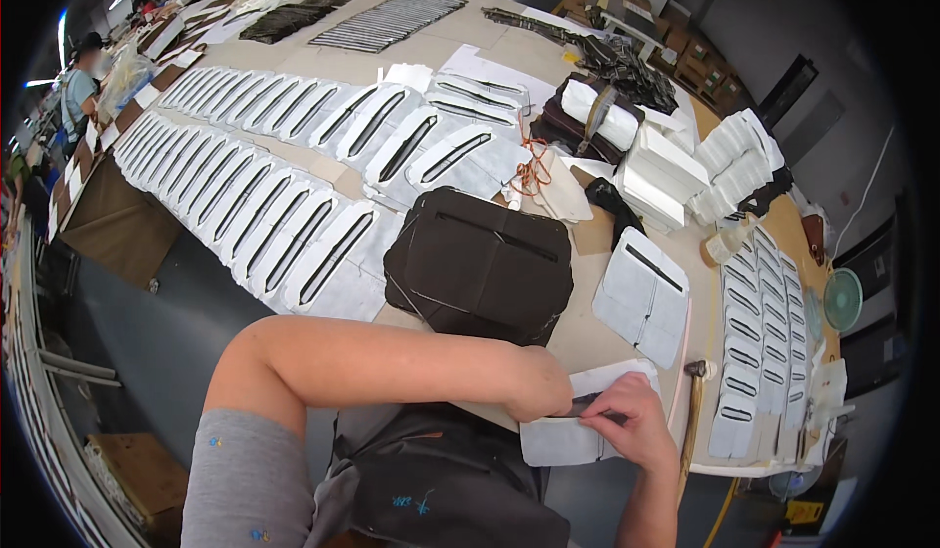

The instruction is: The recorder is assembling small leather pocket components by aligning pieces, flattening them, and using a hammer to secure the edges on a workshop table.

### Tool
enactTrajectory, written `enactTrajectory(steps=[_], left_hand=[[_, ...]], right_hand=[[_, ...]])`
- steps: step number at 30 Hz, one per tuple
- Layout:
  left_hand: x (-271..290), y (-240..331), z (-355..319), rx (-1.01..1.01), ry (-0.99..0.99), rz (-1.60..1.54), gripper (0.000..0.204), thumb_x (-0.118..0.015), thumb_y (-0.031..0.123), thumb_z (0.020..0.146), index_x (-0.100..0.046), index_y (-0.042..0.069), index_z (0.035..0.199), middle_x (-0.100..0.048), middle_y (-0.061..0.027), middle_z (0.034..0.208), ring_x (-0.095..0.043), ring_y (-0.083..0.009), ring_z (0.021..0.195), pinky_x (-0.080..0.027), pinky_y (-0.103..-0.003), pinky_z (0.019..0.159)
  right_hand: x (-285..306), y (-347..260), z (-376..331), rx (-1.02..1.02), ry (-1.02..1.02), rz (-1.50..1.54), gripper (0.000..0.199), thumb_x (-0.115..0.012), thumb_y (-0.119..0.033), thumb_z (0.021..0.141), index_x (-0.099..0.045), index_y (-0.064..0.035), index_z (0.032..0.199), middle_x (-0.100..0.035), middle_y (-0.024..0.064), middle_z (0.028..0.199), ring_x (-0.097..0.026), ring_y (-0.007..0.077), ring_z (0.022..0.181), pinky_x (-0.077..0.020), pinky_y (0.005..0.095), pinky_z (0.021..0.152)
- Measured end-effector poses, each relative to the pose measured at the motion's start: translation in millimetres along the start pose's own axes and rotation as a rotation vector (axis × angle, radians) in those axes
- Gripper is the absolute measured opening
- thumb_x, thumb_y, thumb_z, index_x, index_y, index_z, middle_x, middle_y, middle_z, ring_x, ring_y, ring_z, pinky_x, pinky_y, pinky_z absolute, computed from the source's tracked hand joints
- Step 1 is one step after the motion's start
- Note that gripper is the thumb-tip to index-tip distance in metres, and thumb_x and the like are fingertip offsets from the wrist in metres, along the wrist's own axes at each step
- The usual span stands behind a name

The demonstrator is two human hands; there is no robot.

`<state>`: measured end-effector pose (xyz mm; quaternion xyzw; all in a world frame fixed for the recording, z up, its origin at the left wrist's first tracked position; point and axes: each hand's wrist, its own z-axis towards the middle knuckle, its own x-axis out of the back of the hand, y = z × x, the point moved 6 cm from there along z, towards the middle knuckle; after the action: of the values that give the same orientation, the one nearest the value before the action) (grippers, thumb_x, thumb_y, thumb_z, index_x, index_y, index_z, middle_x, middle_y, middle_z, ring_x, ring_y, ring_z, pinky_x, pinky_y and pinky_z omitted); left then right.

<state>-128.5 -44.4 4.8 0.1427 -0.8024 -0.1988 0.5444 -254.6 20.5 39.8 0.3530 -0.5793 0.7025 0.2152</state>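
Item: white fabric panel (pixel 578 430) with a dark slit-like strip, lying flat at the near edge of the bench (pixel 587 337), directly under both hands.

Position relative to hands: the panel lies between and beneath them; neither has to reach. Its long axis runs roughly left to right across the body, tilted slightly upward toward the right. The dark strip follows the same axis and points from the left hand toward the right hand.

Left hand (pixel 539 383): closed down on the panel's left upper part, knuckles up, pressing it to the bench; fingertips hidden, so the exact grip cannot be told.

Right hand (pixel 636 421): curled over the right part of the panel, fingers bent and pinching at the dark strip; it covers the strip's right end.

Nearer hand: both touch; the right sits more squarely on the strip.

Adjacent: stack of dark brown panels (pixel 480 264) just beyond the left hand; a single white panel (pixel 641 298) beyond the right hand; a wooden-handled hammer (pixel 691 416) just right of the right hand; rows of white slit panels (pixel 255 195) well away to the left.
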Motion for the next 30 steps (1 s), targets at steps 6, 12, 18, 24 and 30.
enactTrajectory(steps=[6, 12, 18, 24, 30], left_hand=[[1.2, 4.1, 12.0, 0.036, -0.009, 0.207, 0.013, -0.070, 0.005, 0.080, -0.074, 0.003, 0.092, -0.074, -0.0121, 0.086, -0.074, -0.0317, 0.084, -0.059, -0.045, 0.067], [-0.3, 5.7, 21.4, -0.070, 0.055, 0.264, 0.009, -0.068, 0.008, 0.082, -0.076, 0.004, 0.086, -0.076, -0.0145, 0.085, -0.076, -0.0318, 0.080, -0.060, -0.044, 0.067], [12.1, -32.8, 15.6, 0.045, 0.132, 0.008, 0.017, -0.069, 0.002, 0.077, -0.074, 0.009, 0.092, -0.073, -0.0146, 0.088, -0.072, -0.0377, 0.089, -0.056, -0.048, 0.075], [22.2, -30.8, 16.5, 0.208, -0.132, -0.142, 0.028, -0.061, -0.003, 0.082, -0.071, 0.007, 0.106, -0.072, -0.0162, 0.098, -0.069, -0.0356, 0.096, -0.053, -0.046, 0.080], [13.8, -30.2, 20.5, 0.225, -0.151, -0.161, 0.028, -0.060, -0.001, 0.084, -0.072, 0.007, 0.108, -0.072, -0.0158, 0.099, -0.069, -0.0342, 0.096, -0.053, -0.045, 0.082]], right_hand=[[-4.0, 12.0, -6.3, -0.097, 0.052, -0.035, 0.014, -0.086, -0.011, 0.072, -0.075, -0.0103, 0.081, -0.069, 0.0023, 0.075, -0.061, 0.0232, 0.077, -0.0413, 0.0366, 0.086], [-30.5, 9.0, 0.3, -0.086, 0.118, -0.119, 0.015, -0.085, -0.014, 0.073, -0.074, -0.0097, 0.082, -0.068, 0.0044, 0.076, -0.061, 0.0270, 0.078, -0.0416, 0.0389, 0.086], [-30.3, 35.0, 10.8, -0.128, 0.199, -0.079, 0.012, -0.084, -0.014, 0.076, -0.074, -0.0102, 0.080, -0.066, 0.0045, 0.078, -0.060, 0.0263, 0.081, -0.0411, 0.0389, 0.088], [-38.8, 49.9, -4.6, -0.138, 0.268, 0.021, 0.012, -0.086, -0.015, 0.077, -0.075, -0.0126, 0.081, -0.062, -0.0013, 0.080, -0.055, 0.0208, 0.086, -0.0379, 0.0358, 0.094], [-43.9, 52.1, -13.2, -0.098, 0.320, 0.044, 0.014, -0.087, -0.013, 0.075, -0.075, -0.0138, 0.081, -0.063, -0.0026, 0.088, -0.056, 0.0199, 0.091, -0.0377, 0.0366, 0.094]])
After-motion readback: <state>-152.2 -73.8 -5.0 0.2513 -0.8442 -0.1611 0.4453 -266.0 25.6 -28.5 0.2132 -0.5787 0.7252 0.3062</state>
